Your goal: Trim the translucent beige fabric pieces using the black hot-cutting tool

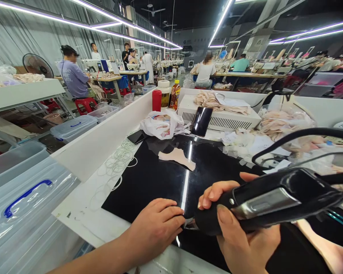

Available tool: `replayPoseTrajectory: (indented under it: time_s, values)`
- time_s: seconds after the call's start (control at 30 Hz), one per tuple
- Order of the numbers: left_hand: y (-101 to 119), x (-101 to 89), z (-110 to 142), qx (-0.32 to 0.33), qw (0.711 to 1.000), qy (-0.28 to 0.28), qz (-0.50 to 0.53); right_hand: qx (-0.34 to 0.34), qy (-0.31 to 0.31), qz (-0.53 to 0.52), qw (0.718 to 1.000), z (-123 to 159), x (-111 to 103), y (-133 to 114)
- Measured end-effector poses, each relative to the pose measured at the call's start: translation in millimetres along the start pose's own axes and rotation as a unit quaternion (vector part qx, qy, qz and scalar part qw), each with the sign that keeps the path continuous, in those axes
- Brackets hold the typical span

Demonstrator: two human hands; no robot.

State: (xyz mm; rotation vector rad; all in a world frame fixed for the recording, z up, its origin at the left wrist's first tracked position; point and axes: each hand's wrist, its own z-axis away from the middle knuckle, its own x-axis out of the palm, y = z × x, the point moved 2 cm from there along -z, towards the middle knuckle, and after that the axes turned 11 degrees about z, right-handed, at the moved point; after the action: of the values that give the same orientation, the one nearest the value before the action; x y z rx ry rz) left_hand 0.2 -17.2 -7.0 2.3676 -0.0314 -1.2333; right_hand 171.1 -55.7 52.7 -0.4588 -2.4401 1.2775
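Right hand (246, 236) around black tool (263, 201)

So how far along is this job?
Seems midway, though the stage is unclear. Possibly done: the stacked beige fabric pieces on the vented white box. In hand: the right hand grips a black handheld tool, its end near the left hand. Perhaps left: the single beige piece on the glossy black board; I can't tell if it's finished.
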Motion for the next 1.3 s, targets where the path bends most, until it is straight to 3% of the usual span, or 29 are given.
replayPoseTrajectory:
  time_s: [0.17,0.4,0.53,0.7,0.93,1.3]
  values:
    - [-5.3,-8.4,-10.7,0.01,0.999,-0.036,0.034,-0.01,0.049,0.029,0.998,-13.0,-14.7,-10.6]
    - [-32.3,-7.5,-54.7,0.064,0.984,-0.12,0.114,-0.011,0.142,0.071,0.987,-36.2,-41.8,-3.1]
    - [-40.5,0.8,-71.6,0.055,0.964,-0.188,0.179,-0.025,0.131,0.085,0.987,-35.3,-44.6,2.6]
    - [-42.7,7.5,-74.7,0.012,0.948,-0.252,0.193,-0.017,0.104,0.074,0.992,-32.0,-38.8,7.5]
    - [-43.9,13.2,-70.3,-0.002,0.95,-0.239,0.201,-0.034,0.077,0.048,0.995,-32.5,-28.6,14.6]
    - [-40.2,17.3,-70.1,-0.008,0.952,-0.218,0.214,-0.034,0.084,0.063,0.994,-29.0,-31.1,18.0]
